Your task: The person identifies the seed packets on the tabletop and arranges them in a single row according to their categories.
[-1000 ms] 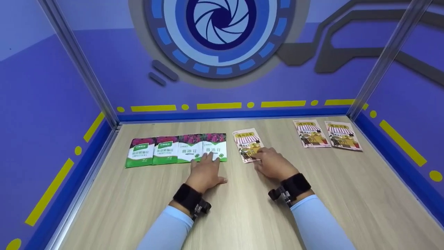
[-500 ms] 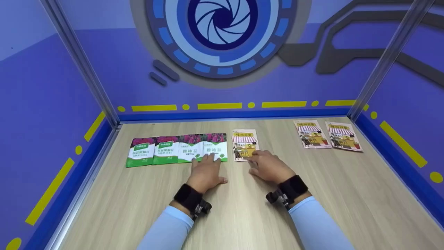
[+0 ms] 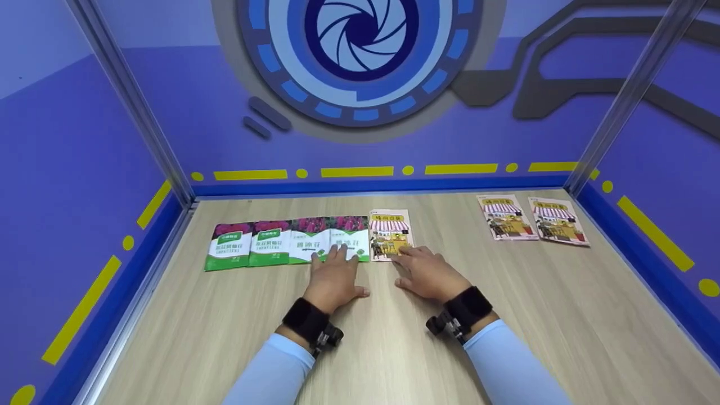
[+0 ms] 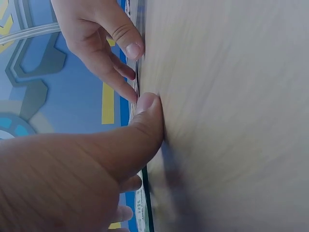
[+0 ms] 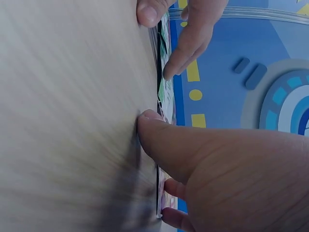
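Observation:
In the head view, two green-and-white impatiens seed packets lie side by side at the left. Two whiter packets with pink flower spikes continue the row. My left hand rests with fingers spread on the lower edge of the rightmost one, its thumb down on the table. A pink packet with a striped-awning shop picture lies flat against the row's right end. My right hand presses its fingertips on that packet's lower right corner. In the right wrist view, my right thumb touches the tabletop.
Two more pink shop packets, one left and one right, lie at the back right of the wooden table. A blue-purple wall with yellow marks stands behind, with side walls left and right.
The pink packet under my right hand has straightened and slid left until it meets the flower packets. My right hand has moved left with it; my left hand has stayed put.

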Motion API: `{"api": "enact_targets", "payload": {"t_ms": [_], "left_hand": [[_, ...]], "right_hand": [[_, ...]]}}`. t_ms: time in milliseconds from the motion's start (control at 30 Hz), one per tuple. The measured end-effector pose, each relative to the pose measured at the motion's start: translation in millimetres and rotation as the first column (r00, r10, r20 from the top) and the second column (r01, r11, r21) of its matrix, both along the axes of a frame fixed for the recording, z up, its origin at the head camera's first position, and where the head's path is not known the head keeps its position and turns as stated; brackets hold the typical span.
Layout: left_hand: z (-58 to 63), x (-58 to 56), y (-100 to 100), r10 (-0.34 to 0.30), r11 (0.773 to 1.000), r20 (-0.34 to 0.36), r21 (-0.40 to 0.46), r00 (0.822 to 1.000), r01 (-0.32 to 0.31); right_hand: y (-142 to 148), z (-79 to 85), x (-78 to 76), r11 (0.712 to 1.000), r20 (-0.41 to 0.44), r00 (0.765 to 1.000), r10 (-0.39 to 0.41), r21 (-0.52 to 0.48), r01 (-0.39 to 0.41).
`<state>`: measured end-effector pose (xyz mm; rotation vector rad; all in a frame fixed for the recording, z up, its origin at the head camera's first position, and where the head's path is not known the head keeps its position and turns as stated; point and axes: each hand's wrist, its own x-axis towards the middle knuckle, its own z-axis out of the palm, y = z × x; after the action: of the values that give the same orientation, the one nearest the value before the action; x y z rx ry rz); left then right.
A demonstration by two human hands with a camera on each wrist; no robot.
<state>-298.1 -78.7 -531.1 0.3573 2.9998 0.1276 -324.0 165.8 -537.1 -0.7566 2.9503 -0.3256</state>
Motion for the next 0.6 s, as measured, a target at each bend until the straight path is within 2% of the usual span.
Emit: {"api": "enact_targets", "payload": {"t_ms": [167, 400, 600], "left_hand": [[0.3, -0.1, 0.5, 0.001, 1.0, 0.001, -0.004, 1.0, -0.001], [2.4, 3.3, 1.0, -0.009, 1.0, -0.047, -0.03, 0.999, 0.008], [1.0, 2.9, 1.4, -0.014, 1.0, -0.05, -0.023, 0.999, 0.012]], "right_hand": [[-0.4, -1.3, 0.4, 1.0, -0.01, 1.0, 0.007, -0.005, -0.008], [-2.2, -0.9, 1.6, 1.0, -0.007, 1.0, 0.016, -0.003, -0.016], [-2.3, -1.7, 2.4, 1.0, 0.007, 1.0, 0.006, -0.011, -0.006]]}}
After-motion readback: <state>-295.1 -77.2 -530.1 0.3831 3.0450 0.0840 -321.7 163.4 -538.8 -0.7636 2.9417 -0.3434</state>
